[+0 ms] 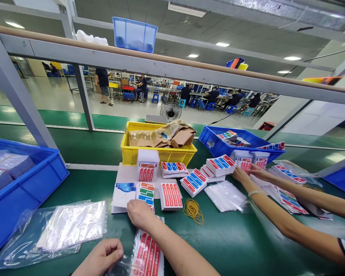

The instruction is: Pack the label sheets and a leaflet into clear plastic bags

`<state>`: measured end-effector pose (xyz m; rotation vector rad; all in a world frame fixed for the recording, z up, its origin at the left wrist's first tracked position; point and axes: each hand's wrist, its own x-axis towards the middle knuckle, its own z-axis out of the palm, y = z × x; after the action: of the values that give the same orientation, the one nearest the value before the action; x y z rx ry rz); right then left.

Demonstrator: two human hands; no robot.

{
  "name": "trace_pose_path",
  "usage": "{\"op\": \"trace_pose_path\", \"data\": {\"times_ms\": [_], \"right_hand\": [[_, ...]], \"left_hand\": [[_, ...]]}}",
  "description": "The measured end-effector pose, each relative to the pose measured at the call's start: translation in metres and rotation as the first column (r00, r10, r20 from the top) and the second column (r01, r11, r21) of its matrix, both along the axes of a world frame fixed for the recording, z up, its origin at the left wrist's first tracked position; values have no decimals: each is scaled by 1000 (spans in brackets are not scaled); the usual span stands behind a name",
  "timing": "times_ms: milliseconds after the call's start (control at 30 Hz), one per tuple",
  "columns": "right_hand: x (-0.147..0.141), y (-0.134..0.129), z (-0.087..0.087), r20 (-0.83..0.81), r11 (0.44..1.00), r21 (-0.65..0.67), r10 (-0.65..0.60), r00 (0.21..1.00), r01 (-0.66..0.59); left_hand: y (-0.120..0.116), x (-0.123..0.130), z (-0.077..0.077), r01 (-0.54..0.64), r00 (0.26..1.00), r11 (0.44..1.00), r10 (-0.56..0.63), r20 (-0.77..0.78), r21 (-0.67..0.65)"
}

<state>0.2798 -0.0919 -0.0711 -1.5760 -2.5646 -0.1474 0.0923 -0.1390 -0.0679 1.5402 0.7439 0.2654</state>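
My right hand (140,214) is at the lower edge of a white-and-blue card (123,194), its fingers closed on the corner. Beside that card lies a stack of cards with green, blue and red marks (145,192), partly covered by my hand. My left hand (103,255) is lower down, thumb and fingers pinched at the edge of a clear plastic bag (132,264). A red-printed card (148,253) shows through the bag, partly under my right forearm. Right of my right hand stands a stack of red-striped cards (171,195).
Rubber bands (193,211) and clear bags (226,195) lie to the right. A co-worker's hands (247,172) handle cards there. A yellow bin (158,155) stands behind the stacks; blue bins (50,168) flank the green bench. More plastic sleeves (74,226) lie at left.
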Motion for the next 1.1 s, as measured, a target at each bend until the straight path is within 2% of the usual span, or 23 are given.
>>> {"op": "trace_pose_path", "data": {"times_ms": [133,300,600,700,767,833,867,933,967,1033,1100], "right_hand": [[7,2,3,-70,986,149,-68,995,78],[16,6,4,-156,933,334,-83,984,132],[17,3,0,-301,865,496,85,950,80],[18,1,6,-325,834,549,150,934,57],[18,-5,15,-340,816,576,191,921,44],[17,-17,25,-342,803,596,241,908,11],[15,-25,30,-335,797,604,270,903,-14],[10,-43,40,-311,800,593,327,892,-87],[8,-53,44,-300,814,564,354,886,-134],[3,-70,51,-279,848,472,405,871,-243],[2,-82,55,-295,851,404,467,833,-334]], "left_hand": [[0,1,3,-7,1000,1000,7,-13,-14],[1,3,3,-4,1000,1000,5,12,-9],[3,3,0,-30,996,996,36,82,-82],[3,3,-4,-37,993,994,49,109,-105],[3,3,-8,-97,981,982,122,153,-161],[4,2,-10,-154,935,927,249,251,-343],[5,2,-10,-167,894,868,333,299,-467],[8,-1,-9,-163,795,698,511,326,-697],[9,-2,-7,-151,756,618,575,312,-771],[12,-4,-3,-129,725,508,634,268,-852],[13,-5,-1,-73,756,454,606,247,-888]]}}
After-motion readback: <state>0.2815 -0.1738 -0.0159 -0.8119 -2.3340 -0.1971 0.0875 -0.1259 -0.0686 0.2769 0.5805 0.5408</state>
